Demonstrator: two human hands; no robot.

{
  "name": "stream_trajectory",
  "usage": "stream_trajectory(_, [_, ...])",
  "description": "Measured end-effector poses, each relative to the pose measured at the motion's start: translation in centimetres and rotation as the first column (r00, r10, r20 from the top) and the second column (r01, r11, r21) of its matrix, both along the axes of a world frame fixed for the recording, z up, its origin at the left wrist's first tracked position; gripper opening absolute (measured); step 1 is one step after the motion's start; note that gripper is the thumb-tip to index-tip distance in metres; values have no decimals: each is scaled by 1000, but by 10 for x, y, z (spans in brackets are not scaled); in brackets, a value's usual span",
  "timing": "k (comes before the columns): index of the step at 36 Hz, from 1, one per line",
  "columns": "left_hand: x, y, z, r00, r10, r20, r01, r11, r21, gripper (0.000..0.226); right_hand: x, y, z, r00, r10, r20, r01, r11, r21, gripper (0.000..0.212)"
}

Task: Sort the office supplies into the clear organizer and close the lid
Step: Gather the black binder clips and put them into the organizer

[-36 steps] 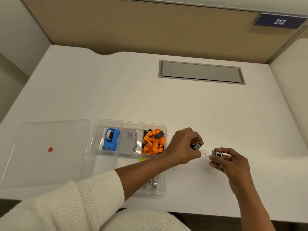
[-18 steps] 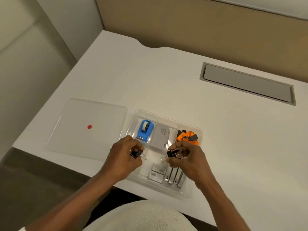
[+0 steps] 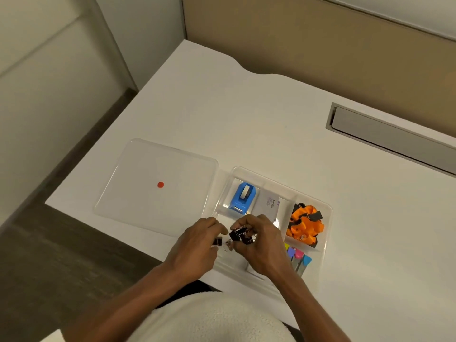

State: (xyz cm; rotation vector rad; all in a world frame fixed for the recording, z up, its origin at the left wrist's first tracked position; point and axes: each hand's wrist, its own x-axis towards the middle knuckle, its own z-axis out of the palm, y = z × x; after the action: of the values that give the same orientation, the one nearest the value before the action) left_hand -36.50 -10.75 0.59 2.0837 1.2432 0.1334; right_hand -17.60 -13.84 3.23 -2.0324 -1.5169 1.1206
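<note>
The clear organizer [image 3: 326, 211] lies open on the white desk near its front edge. Its back row holds a blue tape dispenser [image 3: 243, 198], a white card box [image 3: 270, 206] and an orange lanyard bundle [image 3: 305, 224]. Coloured tabs [image 3: 299, 256] lie in the front right compartment. My left hand [image 3: 195, 248] pinches one small black binder clip [image 3: 217, 241] over the front left compartment. My right hand [image 3: 260, 243] grips a cluster of black binder clips [image 3: 240, 235] just beside it. The two hands almost touch.
The clear lid [image 3: 158, 186] with a red dot lies flat to the left of the organizer. A grey cable hatch [image 3: 392, 138] is set into the desk at the back right. The desk's left edge drops to a dark floor.
The hands carried the binder clips from the desk right of the organizer to over its front left compartment and drew close together. The camera view swung left.
</note>
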Motion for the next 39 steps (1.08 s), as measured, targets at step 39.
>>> stream_trajectory(39, [-54,39,-14,935,353,-16,-350,919,-182,20,-41,10,-17,910,254,327,-290,955,64,39])
